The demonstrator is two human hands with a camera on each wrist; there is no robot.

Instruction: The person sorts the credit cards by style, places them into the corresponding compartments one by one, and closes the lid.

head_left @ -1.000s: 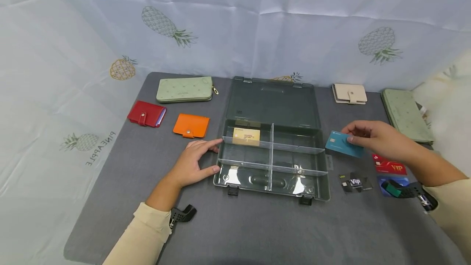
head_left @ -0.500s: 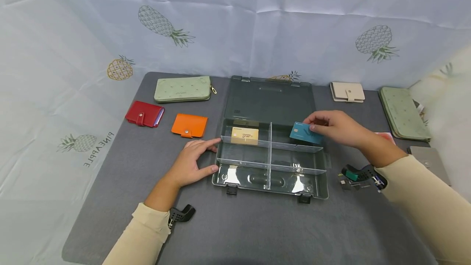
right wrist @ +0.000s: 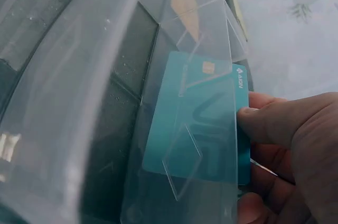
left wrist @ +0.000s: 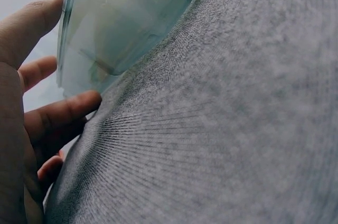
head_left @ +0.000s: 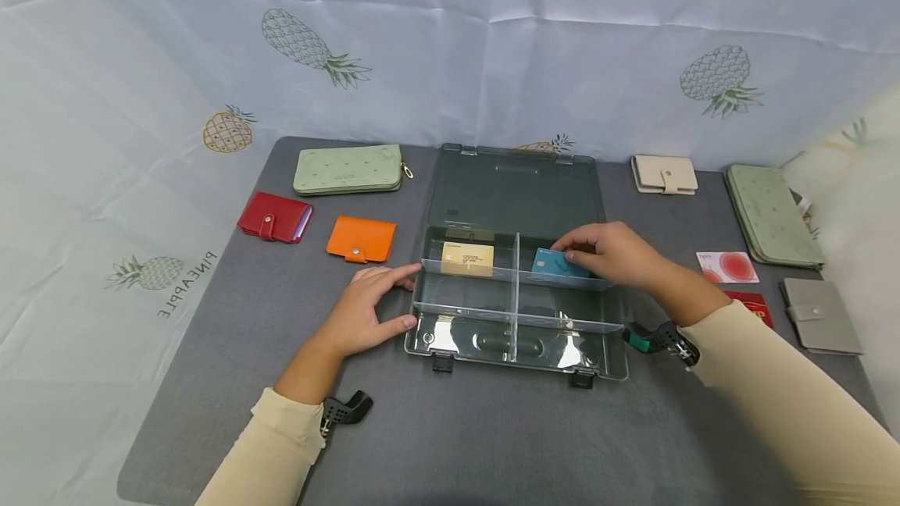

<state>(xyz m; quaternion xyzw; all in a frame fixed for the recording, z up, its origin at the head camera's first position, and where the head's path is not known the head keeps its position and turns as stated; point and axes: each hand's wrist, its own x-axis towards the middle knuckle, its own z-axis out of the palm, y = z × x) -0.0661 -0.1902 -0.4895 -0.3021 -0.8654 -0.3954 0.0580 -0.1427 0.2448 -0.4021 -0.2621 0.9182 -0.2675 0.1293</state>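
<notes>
A clear plastic organizer box lies open on the grey mat, its lid flat behind it. My right hand pinches a teal card and holds it down inside the back right compartment. A gold card stands in the back left compartment. My left hand rests on the mat with its fingers and thumb against the box's left wall.
On the mat's left lie a green zip wallet, a red wallet and an orange wallet. To the right are a beige wallet, a green wallet, a grey wallet and loose cards.
My right hand carried the teal card leftward from above the mat over the box and lowered it into the back right compartment. The left hand stayed put.
</notes>
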